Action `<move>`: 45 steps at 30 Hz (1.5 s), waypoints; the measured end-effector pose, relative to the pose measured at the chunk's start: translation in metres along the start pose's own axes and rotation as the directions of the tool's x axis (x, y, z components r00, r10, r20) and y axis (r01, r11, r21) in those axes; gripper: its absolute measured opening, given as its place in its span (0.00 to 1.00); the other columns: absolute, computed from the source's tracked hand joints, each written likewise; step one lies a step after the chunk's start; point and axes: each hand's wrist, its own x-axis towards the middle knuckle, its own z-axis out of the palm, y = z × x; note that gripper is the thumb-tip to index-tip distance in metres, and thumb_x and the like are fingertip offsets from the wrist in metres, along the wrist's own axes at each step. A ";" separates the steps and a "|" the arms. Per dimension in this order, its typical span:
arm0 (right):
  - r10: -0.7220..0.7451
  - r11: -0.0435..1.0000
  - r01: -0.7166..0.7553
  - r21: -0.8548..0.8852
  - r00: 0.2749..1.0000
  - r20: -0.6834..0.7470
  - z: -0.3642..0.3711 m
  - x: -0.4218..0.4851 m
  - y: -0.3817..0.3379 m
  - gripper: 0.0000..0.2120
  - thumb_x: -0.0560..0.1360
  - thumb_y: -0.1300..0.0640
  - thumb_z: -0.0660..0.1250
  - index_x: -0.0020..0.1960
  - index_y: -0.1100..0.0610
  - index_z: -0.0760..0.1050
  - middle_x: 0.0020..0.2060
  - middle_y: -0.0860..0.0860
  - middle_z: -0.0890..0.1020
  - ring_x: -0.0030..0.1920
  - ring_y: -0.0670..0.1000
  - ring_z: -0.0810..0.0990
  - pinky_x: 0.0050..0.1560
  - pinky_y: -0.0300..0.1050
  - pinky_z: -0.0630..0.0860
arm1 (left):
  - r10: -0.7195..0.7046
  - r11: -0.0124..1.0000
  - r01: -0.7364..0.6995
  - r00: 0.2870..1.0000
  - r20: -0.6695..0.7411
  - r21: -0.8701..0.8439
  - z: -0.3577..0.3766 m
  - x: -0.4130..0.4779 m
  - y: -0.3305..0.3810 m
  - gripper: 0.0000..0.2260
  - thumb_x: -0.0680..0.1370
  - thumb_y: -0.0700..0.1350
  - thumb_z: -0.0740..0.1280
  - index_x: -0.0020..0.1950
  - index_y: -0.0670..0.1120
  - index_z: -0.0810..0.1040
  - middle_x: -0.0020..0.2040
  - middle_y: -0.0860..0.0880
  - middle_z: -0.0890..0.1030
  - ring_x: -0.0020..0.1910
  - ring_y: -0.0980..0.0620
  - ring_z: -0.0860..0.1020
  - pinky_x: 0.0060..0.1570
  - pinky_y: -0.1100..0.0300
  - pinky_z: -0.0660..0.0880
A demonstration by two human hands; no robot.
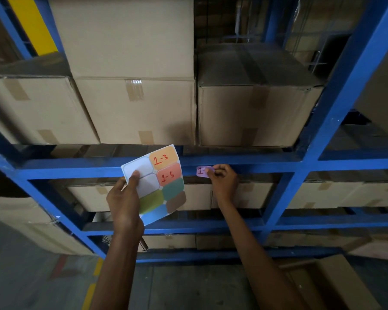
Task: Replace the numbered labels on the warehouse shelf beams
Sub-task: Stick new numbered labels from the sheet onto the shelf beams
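Note:
My left hand [124, 198] holds a sticker sheet [157, 182] upright in front of the blue shelf beam [76, 170]. The sheet carries an orange label marked 1-3, a red one marked 1-5, several blank coloured labels and two empty slots at its upper left. To the right, my right hand [222, 180] pinches the right end of a purple label [202, 171] that lies against the same beam. Only a red "1-" shows on it; my fingers hide the other digits. I cannot tell whether the purple label is stuck fully to the beam.
Large taped cardboard boxes [139, 108] stand on the shelf above the beam, and more boxes fill the lower shelves. A blue upright post [336, 108] rises at the right. An open box [336, 285] sits on the grey floor at the lower right.

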 end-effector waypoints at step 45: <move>-0.151 0.438 0.463 -0.771 0.883 0.445 0.034 -0.049 0.036 0.59 0.69 0.38 0.72 0.81 0.62 0.37 0.81 0.60 0.38 0.80 0.60 0.35 0.79 0.63 0.45 | 0.067 0.996 -0.065 0.998 -0.022 0.060 -0.021 -0.002 0.002 0.13 0.80 0.50 0.69 0.62 0.47 0.82 0.55 0.44 0.84 0.55 0.41 0.82 0.55 0.41 0.82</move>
